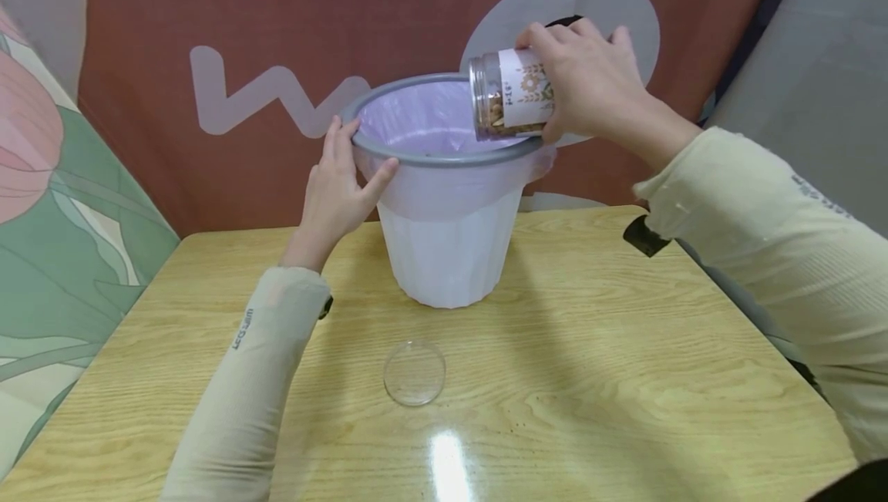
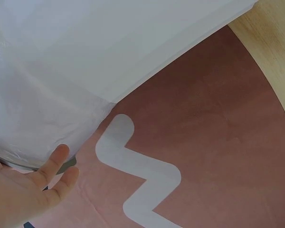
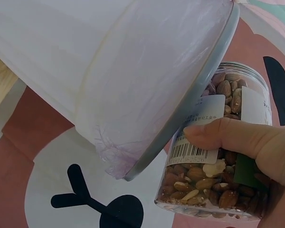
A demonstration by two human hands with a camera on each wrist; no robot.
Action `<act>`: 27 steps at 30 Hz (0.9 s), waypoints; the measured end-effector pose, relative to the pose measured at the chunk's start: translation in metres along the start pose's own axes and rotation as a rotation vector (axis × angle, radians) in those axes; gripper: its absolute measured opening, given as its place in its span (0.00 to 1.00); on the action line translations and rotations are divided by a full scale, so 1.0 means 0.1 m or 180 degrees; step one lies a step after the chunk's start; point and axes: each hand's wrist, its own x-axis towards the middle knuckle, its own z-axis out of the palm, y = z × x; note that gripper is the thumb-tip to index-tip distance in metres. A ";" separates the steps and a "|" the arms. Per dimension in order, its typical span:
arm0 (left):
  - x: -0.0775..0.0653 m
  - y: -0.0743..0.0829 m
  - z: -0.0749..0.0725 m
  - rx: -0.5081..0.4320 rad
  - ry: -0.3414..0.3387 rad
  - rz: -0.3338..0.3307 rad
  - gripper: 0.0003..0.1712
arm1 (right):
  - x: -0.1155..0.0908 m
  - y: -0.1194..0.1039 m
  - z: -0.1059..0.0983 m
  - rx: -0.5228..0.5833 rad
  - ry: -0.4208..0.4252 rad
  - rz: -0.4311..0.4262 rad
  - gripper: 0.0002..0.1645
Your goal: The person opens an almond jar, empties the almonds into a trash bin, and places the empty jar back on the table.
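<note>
- My right hand [image 1: 593, 85] is gripping the mixed-nut jar [image 1: 515, 97] over the right rim [image 1: 505, 153] of the lined bin [image 1: 451, 244].
- My left hand [image 1: 338, 192], fingers spread, is touching its left side.
- I should be tipping gently, mouth inward.

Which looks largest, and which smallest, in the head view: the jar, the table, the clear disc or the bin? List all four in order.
Largest to smallest, as they look in the head view:
1. Table
2. Bin
3. Jar, partly covered by the right hand
4. Clear disc
</note>
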 end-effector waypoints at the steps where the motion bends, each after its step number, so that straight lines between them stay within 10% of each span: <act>1: 0.00 0.00 0.00 0.0002 0.0003 0.0002 0.47 | 0.00 0.00 0.00 -0.0006 0.0001 0.0001 0.56; 27: -0.04 -0.09 0.04 0.0002 0.0021 -0.0001 0.47 | 0.04 -0.02 0.10 -0.0085 0.0029 -0.0083 0.55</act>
